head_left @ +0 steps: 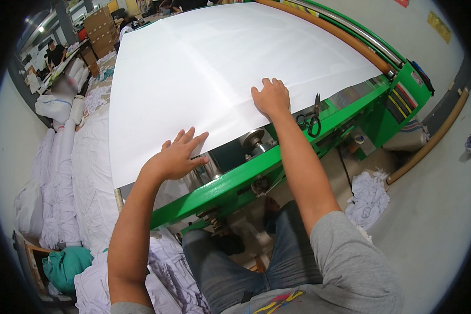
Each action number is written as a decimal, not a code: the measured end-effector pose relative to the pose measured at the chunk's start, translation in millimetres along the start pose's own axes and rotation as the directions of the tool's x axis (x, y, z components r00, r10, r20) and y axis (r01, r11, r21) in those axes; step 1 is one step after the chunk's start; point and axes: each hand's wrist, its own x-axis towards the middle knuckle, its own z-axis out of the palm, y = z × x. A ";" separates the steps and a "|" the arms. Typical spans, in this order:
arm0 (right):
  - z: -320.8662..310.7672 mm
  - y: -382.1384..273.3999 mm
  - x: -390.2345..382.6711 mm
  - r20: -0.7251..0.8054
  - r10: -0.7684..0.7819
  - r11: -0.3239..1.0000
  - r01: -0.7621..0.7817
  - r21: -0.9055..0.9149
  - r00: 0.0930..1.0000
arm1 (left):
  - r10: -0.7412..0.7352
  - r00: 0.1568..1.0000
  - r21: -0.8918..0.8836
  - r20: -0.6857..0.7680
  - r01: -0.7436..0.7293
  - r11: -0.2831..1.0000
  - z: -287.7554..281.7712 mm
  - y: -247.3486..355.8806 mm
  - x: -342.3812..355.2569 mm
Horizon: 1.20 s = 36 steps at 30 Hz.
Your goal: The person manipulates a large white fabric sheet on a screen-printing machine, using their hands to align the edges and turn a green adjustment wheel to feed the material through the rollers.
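A broad white sheet [193,68], paper or cloth, lies spread over a green-framed machine [220,180]. At its near edge, toward the left, my left hand [175,157] rests with fingers spread and nothing in it. Farther right, my right hand [272,98] presses on the sheet near the same edge. Its thumb stands apart and its fingers are slightly bent, with nothing visible in them. Just right of my right wrist, black-handled scissors [314,119] lean on the green frame, blades pointing up.
A long brown roll [340,34] runs along the machine's right side. Metal parts [255,138] show below the sheet's near edge. White cloth [369,196] is heaped on the floor at right, near a brown tube [429,141]. Wrapped white rolls [63,183] line the left. Other people are far back.
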 end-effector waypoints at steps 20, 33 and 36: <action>-5.3 -2.2 -0.1 0.015 0.011 0.999 -0.011 -0.034 1.000 | 0.042 0.999 -0.061 -0.020 -0.043 0.997 -1.7 -4.8 -3.5; -9.2 -7.3 -3.7 0.114 0.113 0.993 -0.109 -0.042 0.987 | 0.051 0.999 -0.041 -0.019 -0.052 0.998 -0.7 -4.5 -3.0; -9.6 -7.4 -4.0 0.121 0.119 0.992 -0.115 -0.043 0.985 | 0.051 0.999 -0.043 -0.013 -0.052 0.998 -1.2 -4.1 -3.4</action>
